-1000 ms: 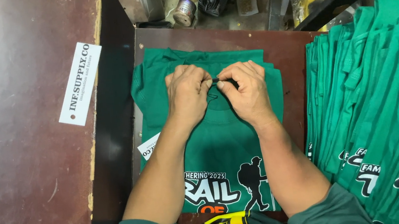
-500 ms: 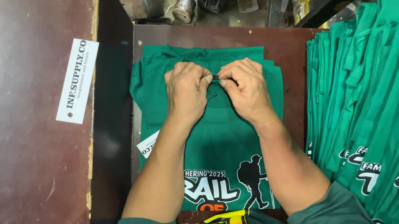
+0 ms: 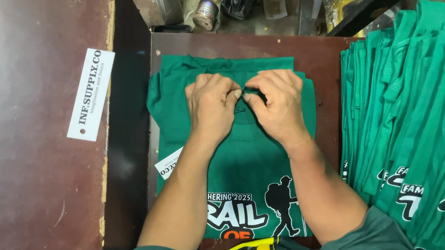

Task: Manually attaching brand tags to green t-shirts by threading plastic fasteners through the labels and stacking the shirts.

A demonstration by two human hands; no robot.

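- Green T-shirt (image 3: 240, 162) lies flat on a small brown board (image 3: 235, 40), collar end directly under the fingertips, printed front toward the wrists
- Left hand (image 3: 210, 107) and right hand (image 3: 281, 104) meet at the collar; fingertips pinched together on something thin and dark at the neckline, too small to identify
- White hang tag (image 3: 168, 163) pokes out just left of the left forearm
- Stack of folded green shirts (image 3: 417, 119) sits well right of the right hand; long white label (image 3: 90, 94) lies well left on the table (image 3: 26, 164)
- Judgement: keep both pinches close, collar fabric taut and flat, so the small piece seats cleanly without puckering the neckline
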